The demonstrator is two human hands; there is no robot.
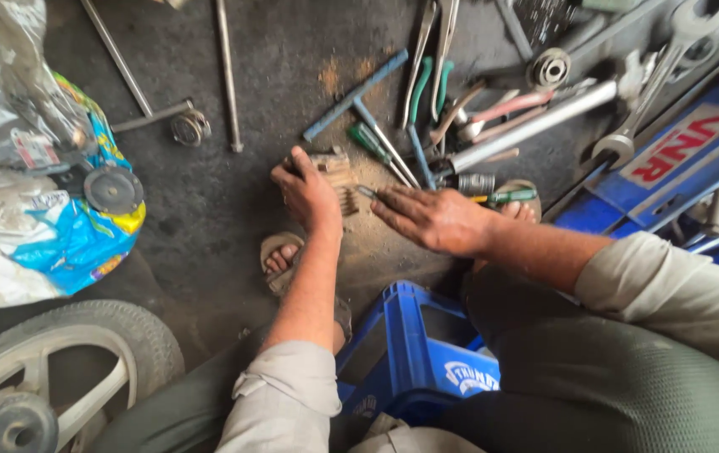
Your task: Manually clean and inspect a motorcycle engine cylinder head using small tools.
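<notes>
Sitting nearest is a blue plastic crate (414,352), with a grey wheel (57,369) at eight o'clock from it. Beyond, the left hand (307,195) curls loosely over a rusty metal block (336,172) on the dirty floor (233,210). Its right hand (433,218) lies flat, fingers spread, palm down, holding nothing. Screwdrivers (380,151), pliers (431,50) and spanners (653,92) crowd twelve to two o'clock.

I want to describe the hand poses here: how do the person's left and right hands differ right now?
The left hand is curled, gripping a rusty brown metal part on the floor; the right hand is flat, fingers stretched out toward that part, gripping nothing. The left arm reaches straight forward; the right arm comes in from the side. Both are bare and grimy.
</notes>
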